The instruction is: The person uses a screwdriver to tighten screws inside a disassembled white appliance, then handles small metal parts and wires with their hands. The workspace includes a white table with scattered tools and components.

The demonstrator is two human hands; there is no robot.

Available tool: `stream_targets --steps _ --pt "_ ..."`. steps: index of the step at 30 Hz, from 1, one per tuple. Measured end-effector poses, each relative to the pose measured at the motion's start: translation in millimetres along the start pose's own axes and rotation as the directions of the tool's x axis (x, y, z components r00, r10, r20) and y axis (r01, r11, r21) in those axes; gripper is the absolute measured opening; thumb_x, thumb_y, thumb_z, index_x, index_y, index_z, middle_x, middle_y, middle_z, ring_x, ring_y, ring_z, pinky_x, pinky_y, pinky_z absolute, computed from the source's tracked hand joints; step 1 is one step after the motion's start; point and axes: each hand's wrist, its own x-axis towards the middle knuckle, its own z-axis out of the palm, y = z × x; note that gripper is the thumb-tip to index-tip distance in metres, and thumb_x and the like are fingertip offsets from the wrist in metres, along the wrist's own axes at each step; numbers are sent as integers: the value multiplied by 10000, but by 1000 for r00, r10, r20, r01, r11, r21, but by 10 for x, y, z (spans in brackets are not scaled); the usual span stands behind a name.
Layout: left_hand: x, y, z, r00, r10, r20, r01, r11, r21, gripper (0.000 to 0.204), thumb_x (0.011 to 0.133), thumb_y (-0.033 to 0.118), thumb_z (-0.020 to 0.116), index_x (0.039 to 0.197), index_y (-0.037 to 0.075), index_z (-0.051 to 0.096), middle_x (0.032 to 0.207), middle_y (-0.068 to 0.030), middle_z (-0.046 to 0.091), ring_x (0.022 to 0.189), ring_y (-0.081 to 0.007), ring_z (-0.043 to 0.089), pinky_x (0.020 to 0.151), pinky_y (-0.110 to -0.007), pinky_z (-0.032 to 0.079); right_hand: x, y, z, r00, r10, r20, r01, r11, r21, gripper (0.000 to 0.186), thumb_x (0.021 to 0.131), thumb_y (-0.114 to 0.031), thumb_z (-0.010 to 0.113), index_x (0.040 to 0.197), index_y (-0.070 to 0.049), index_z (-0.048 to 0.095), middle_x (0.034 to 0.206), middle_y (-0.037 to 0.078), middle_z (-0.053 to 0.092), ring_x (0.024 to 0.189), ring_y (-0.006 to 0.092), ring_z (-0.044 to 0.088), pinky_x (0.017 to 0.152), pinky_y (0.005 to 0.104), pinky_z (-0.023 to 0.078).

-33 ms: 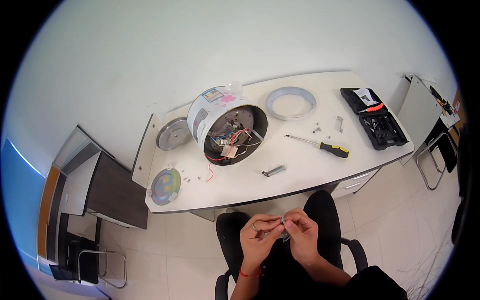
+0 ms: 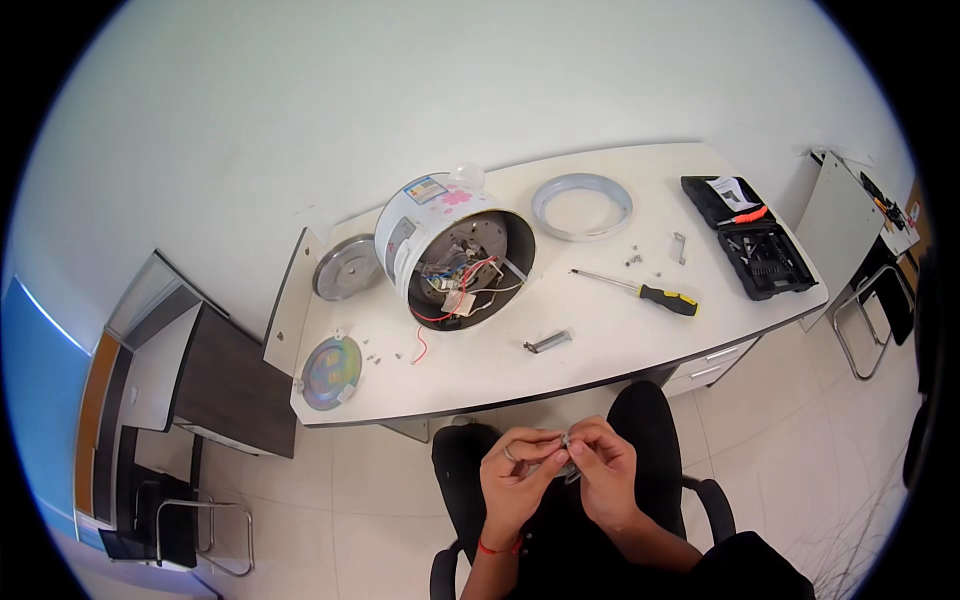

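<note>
Above my lap, in front of the table edge, my left hand (image 2: 522, 475) and my right hand (image 2: 603, 470) meet with fingertips pinched together. Between them is a small grey metal part (image 2: 567, 468), mostly hidden by the fingers, so its exact kind does not show. Beyond, on the table, a white rice cooker body (image 2: 440, 205) with a pink flower print lies on its side, its open bottom toward me. Red, white and blue wires (image 2: 470, 285) show inside, and one red wire hangs out onto the tabletop. A metal bracket (image 2: 549, 341) lies nearest my hands.
On the white table (image 2: 480, 375) lie a screwdriver (image 2: 668, 299), several screws (image 2: 633, 258), another bracket (image 2: 680, 248), a pale ring (image 2: 583, 207), a round metal lid (image 2: 346, 268) and a shiny disc (image 2: 331, 373). At the right is an open black tool case (image 2: 765, 262). Chair armrests flank me.
</note>
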Motion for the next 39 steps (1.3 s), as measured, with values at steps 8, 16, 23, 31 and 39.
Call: stream_targets --steps 8,16,23,31,39 --pt "14 131 -35 989 -130 73 139 980 -140 145 901 -109 751 1023 -32 735 1153 -161 657 977 -198 715 769 -283 630 -30 -67 21 990 -121 71 131 977 -167 101 992 -58 716 1034 20 667 1071 73 594 905 129 618 777 259 521" --pt "-39 106 -84 967 -226 119 252 920 -300 111 935 -91 720 1023 -24 709 1128 -151 649 897 -185 712 640 -253 567 65 -75 -87 879 -416 233 474 707 -525 165 871 -72 828 958 -13 700 987 109 637 792 203 611 727 298 506" --pt "-7 170 -135 921 -342 190 387 862 -328 102 950 -80 706 1041 -34 699 1111 -142 663 892 -200 721 635 -259 551 263 -270 -205 635 -538 554 750 259 -609 237 739 -71 886 911 -64 724 897 65 643 750 243 604 653 354 475" --pt "7 199 -90 945 -275 174 310 925 -220 124 934 -96 717 1044 -40 704 1136 -152 669 959 -191 713 713 -260 616 164 -274 -88 743 -541 395 644 413 -644 203 762 -31 863 907 -36 721 890 82 632 738 238 596 639 333 468" --pt "20 198 -95 979 -138 153 154 983 -96 175 874 -145 755 1012 -44 721 1165 -177 664 993 -202 713 807 -292 648 35 -231 -68 897 -356 263 439 647 -623 107 901 -49 774 968 0 707 964 111 636 799 208 617 702 298 498"
